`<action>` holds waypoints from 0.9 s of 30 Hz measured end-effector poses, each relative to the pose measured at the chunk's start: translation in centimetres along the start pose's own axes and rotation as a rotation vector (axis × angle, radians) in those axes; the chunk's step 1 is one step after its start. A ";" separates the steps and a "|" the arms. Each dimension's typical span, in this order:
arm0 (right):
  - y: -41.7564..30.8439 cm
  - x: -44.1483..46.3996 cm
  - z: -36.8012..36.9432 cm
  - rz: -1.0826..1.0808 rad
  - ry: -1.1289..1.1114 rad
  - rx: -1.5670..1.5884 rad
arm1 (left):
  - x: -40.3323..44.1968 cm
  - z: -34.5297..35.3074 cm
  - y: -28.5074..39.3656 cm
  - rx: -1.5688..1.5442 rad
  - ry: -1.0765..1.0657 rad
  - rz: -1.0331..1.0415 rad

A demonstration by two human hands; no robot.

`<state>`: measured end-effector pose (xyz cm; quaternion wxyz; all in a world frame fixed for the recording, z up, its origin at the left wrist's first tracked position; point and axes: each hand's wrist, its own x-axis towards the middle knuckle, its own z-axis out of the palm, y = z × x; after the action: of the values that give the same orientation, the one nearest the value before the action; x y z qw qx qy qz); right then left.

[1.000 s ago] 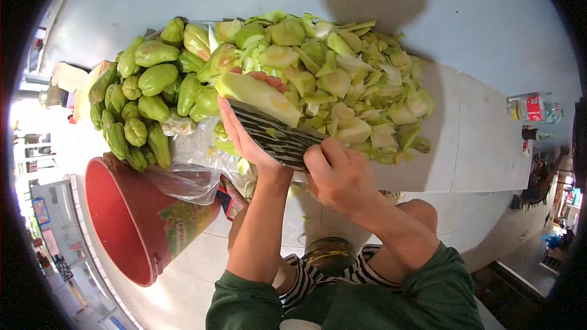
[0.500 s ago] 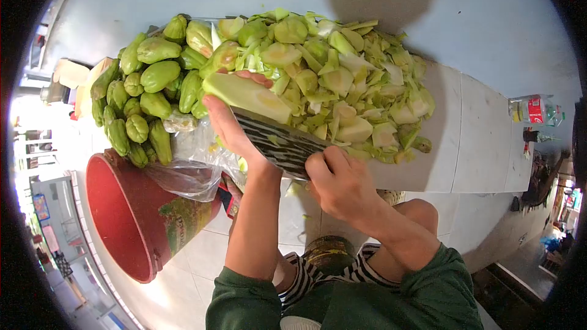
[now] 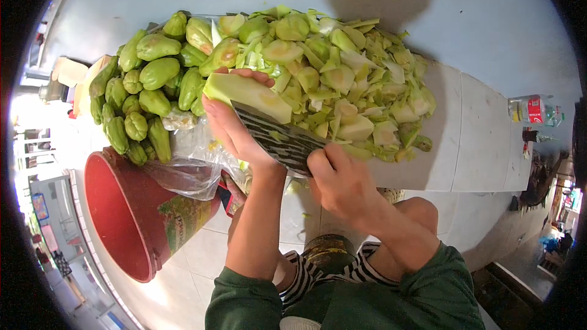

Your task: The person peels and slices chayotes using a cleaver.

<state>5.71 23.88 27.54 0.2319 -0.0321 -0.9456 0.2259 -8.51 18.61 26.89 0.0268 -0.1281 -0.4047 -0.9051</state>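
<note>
A pale green peeled chayote (image 3: pixel 249 96) rests in my left hand (image 3: pixel 235 131), with the fingertips curled round its far side and the thumb side nearer me. My right hand (image 3: pixel 342 177) is closed round the handle end of a broad knife (image 3: pixel 278 137) with dark and light streaks on its blade. The blade lies against the near side of the chayote, and small green scraps stick to it. Beyond my hands spreads a heap of peels and cut pieces (image 3: pixel 342 79). Whole green chayotes (image 3: pixel 156 73) are piled to the left.
A red bucket (image 3: pixel 131 214) lies tipped at the lower left, beside a clear plastic bag (image 3: pixel 195 177). On the right, a plastic bottle with a red label (image 3: pixel 535 110) lies on the tiled ledge (image 3: pixel 483 134). My knees are below my hands.
Both hands, with the chayote and knife, have shifted slightly left since the earliest frame. The blade has tilted a little against the chayote.
</note>
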 end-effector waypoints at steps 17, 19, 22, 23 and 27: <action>0.1 0.7 0.2 -0.003 -0.007 -0.061 | -0.6 -0.1 -0.3 -0.145 -0.007 -0.191; 0.1 0.7 0.3 -0.001 0.004 -0.060 | -0.5 -0.3 -0.5 -0.221 0.008 -0.228; 0.5 1.2 0.5 0.008 0.009 -0.056 | -1.5 -0.5 -0.8 -0.365 -0.080 -0.319; 0.7 1.4 0.6 0.015 0.003 -0.054 | -1.9 -0.8 -1.5 -0.272 -0.082 -0.278; 0.6 1.7 0.4 0.033 0.015 -0.036 | -1.5 -0.4 -1.5 -0.202 -0.079 -0.199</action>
<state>4.00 24.57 27.63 0.2348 -0.0535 -0.9471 0.2123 -7.41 19.30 25.16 -0.0921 -0.1250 -0.3228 -0.9336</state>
